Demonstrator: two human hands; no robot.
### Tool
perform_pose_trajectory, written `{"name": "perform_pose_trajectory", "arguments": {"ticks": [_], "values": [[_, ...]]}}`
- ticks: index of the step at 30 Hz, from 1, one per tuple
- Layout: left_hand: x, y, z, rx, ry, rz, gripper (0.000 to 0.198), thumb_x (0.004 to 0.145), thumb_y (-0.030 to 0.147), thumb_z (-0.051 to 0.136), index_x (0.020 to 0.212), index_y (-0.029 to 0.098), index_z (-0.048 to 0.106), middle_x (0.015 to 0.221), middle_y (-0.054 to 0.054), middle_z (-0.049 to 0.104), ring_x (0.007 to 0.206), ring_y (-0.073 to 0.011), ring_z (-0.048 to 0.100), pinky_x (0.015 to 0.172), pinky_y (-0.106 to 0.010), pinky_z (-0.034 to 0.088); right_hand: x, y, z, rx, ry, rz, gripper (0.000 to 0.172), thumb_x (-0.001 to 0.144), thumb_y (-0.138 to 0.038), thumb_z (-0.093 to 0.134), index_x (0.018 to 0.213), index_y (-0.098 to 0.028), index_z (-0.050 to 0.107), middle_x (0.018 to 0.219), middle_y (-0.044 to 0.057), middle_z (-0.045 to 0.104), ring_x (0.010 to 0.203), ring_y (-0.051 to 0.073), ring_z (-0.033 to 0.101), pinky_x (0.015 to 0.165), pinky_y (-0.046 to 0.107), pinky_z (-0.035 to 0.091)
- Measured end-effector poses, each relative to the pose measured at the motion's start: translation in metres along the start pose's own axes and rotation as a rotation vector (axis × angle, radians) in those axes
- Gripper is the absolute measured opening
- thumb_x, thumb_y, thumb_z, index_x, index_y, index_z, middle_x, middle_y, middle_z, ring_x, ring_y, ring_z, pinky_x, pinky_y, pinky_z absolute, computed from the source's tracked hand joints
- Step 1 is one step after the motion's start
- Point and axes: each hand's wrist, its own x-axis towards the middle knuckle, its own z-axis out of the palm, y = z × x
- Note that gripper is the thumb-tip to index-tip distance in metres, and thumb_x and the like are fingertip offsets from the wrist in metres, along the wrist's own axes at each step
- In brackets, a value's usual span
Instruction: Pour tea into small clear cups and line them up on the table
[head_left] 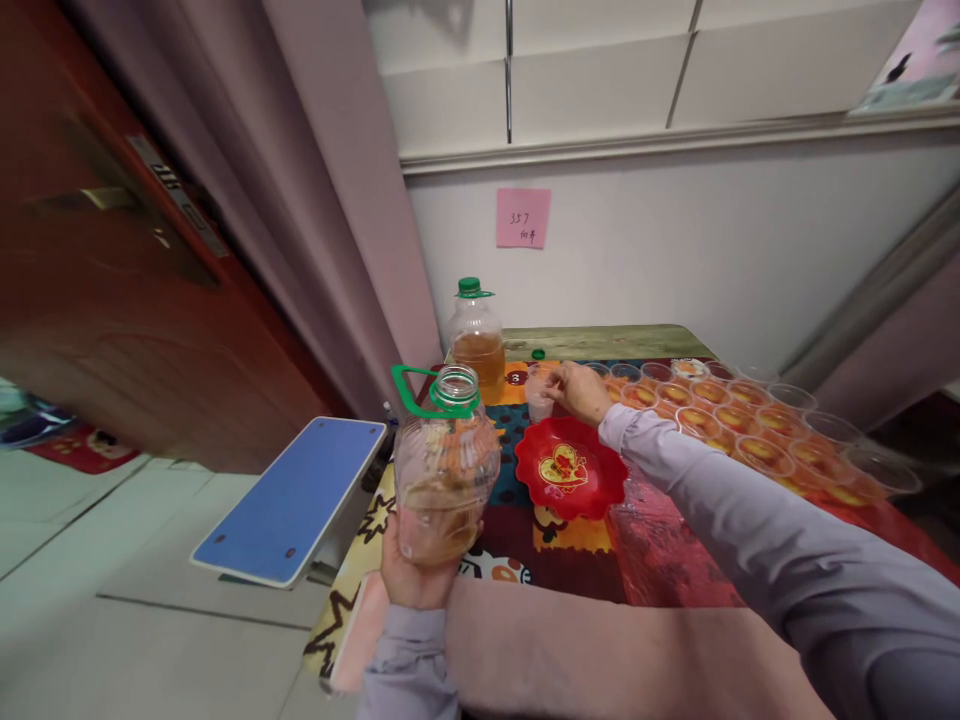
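The person stands at a table [600, 343] covered with a colourful printed cloth [570, 560]. The left hand [416, 575] is closed around the bottom of an open plastic bottle [446, 470], holding it up above the near left edge of the table. This bottle has a green neck ring with a handle loop, no cap on it, and a little brownish liquid at the bottom.

The right hand [581, 390] reaches forward over the table, and its fingers are pinched on a small clear cup [538, 392], which is at the far side of a red plate [571, 467]. I cannot tell if the cup stands on the cloth or is lifted a bit.

Behind the cup, near the wall, a second bottle [476, 340] stands upright with a green cap and amber liquid inside. A small green cap [538, 354] lies on the table just beside it. To the right, rows of clear cups [750, 425] with amber liquid stand close together. A pink note [523, 217] sticks on the wall, and a blue stool [289, 500] is left of the table.
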Motion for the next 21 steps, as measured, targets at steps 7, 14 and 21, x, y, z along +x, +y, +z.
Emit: {"name": "perform_pose_trajectory", "arguments": {"ticks": [7, 14, 21], "values": [[0.000, 0.005, 0.001, -0.014, 0.073, -0.037, 0.066, 0.098, 0.072, 0.052, 0.146, 0.029, 0.067, 0.153, -0.017, 0.066, 0.138, -0.0494, 0.061, 0.102, -0.071, 0.054, -0.035, 0.018, -0.050, 0.201, 0.431, -0.127, 0.024, 0.106, -0.034, 0.061, 0.100, -0.020, 0.078, 0.104, 0.011, 0.077, 0.096, 0.024, 0.070, 0.088, 0.034, 0.052], [-0.003, 0.001, 0.021, 0.043, 0.192, 0.048, 0.069, 0.093, 0.075, 0.057, 0.138, 0.026, 0.071, 0.155, -0.018, 0.064, 0.146, -0.0520, 0.053, 0.094, -0.070, 0.058, -0.130, 0.041, -0.005, 0.256, 0.175, -0.276, 0.024, 0.109, -0.035, 0.059, 0.099, -0.021, 0.076, 0.109, 0.011, 0.077, 0.095, 0.024, 0.074, 0.086, 0.035, 0.058], [-0.010, 0.010, 0.025, 0.035, 0.166, 0.059, 0.054, 0.092, 0.060, 0.062, 0.136, 0.031, 0.071, 0.144, -0.014, 0.072, 0.143, -0.0472, 0.058, 0.101, -0.071, 0.055, -0.147, 0.046, 0.039, 0.297, 0.089, -0.226, 0.022, 0.108, -0.026, 0.057, 0.114, -0.021, 0.078, 0.136, 0.014, 0.072, 0.115, 0.026, 0.075, 0.097, 0.040, 0.061]]}}
